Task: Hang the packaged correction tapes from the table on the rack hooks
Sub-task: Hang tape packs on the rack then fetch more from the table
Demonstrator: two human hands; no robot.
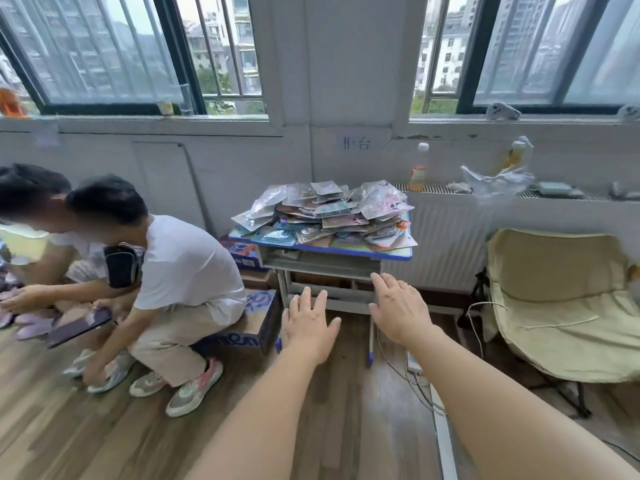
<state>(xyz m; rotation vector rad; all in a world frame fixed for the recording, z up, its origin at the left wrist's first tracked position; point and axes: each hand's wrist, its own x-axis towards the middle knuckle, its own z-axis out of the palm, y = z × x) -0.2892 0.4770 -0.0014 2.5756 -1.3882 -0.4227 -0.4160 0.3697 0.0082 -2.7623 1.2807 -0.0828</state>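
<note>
A heap of packaged correction tapes (329, 213) in clear and coloured wrappers lies on a small blue-edged table (394, 255) against the wall between two windows. Both my arms stretch forward, below and in front of the table. My left hand (308, 323) is flat with straight fingers and holds nothing. My right hand (398, 308) is also spread flat and empty, just under the table's front edge. No rack or hooks appear in view.
Two people crouch at the left on a cardboard box (256, 327), close to the table. A cream folding chair (561, 299) stands at the right before a radiator (446, 237). Cables and a power strip (414, 367) lie on the wooden floor.
</note>
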